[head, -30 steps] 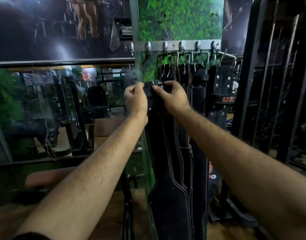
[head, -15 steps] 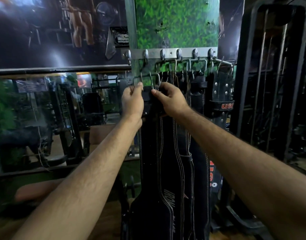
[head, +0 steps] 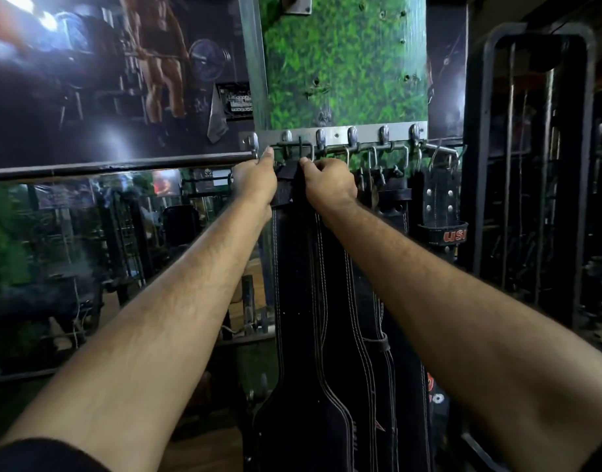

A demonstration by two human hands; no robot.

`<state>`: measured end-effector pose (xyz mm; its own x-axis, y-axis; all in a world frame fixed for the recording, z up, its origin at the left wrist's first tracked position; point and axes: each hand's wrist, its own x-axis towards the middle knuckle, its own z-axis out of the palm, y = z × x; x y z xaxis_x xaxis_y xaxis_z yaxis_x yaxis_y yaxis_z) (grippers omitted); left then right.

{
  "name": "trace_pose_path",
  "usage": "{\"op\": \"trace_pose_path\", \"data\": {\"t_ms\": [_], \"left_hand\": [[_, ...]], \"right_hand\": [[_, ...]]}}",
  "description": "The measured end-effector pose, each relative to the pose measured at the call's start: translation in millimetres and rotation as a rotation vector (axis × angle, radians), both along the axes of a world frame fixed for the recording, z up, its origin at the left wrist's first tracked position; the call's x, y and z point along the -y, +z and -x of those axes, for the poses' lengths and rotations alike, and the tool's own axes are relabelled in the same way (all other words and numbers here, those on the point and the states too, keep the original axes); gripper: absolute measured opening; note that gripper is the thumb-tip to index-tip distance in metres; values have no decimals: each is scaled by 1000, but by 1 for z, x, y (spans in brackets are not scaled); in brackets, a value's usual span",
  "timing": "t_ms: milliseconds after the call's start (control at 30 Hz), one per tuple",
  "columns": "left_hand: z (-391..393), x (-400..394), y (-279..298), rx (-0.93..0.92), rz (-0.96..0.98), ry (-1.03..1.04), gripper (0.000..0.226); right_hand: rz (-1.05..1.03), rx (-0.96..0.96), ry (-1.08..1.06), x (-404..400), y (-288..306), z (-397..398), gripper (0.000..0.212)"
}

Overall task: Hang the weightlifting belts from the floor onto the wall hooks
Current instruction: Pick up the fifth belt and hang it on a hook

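Overhead, both hands work the top end of a black weightlifting belt against the metal hook rail on the green wall panel; the left hand and the right hand each pinch the strap just below its buckle, fingers curled round it, the buckle frame level with the hook at the 12 o'clock of the hands; whether the frame has caught that hook cannot be told. Several belts already hang at the 3 o'clock side, among them a studded one with red lettering, so most of the job looks done; this belt seems close to seated, and any left on the floor are out of view. Room is tight: the neighbouring belt touches the held one on the right; a steel post edges the panel at 11 o'clock, with one bare hook just beside the left fingertips; a dark rack frame stands well apart at 3 o'clock; a mirror fills the 9 o'clock side.
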<state>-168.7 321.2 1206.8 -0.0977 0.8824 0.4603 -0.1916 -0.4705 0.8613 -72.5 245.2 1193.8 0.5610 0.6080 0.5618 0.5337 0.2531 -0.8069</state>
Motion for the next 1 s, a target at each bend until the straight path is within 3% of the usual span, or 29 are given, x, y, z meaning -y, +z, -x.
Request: {"op": "trace_pose_path", "data": {"t_ms": [233, 333, 433, 567, 700, 800, 833, 933, 1000], "left_hand": [[-10, -5, -19, 63, 87, -48, 41], [-9, 9, -47, 135, 19, -29, 50], [-5, 20, -71, 209, 34, -179, 69], [-4, 44, -102, 131, 64, -262, 32], [-11, 48, -133, 70, 92, -214, 79], [-12, 44, -162, -3, 85, -220, 93], [-11, 41, -177, -12, 95, -218, 90], [-4, 36, -225, -98, 119, -212, 50], [2, 35, -258, -168, 129, -246, 54]], "right_hand": [[78, 93, -71, -5, -8, -3, 44], [-37, 55, -20, 4, -36, 2, 45], [-209, -83, 105, 12, -67, 7, 46], [-135, -139, 338, 16, -123, -1, 32], [-67, -130, 532, 24, -138, -13, 21], [-6, -83, 645, 26, -158, -22, 5], [20, -72, 654, 25, -173, -25, 9], [56, -95, 683, 21, -230, -29, 12], [89, -125, 676, 16, -262, -30, 24]]}}
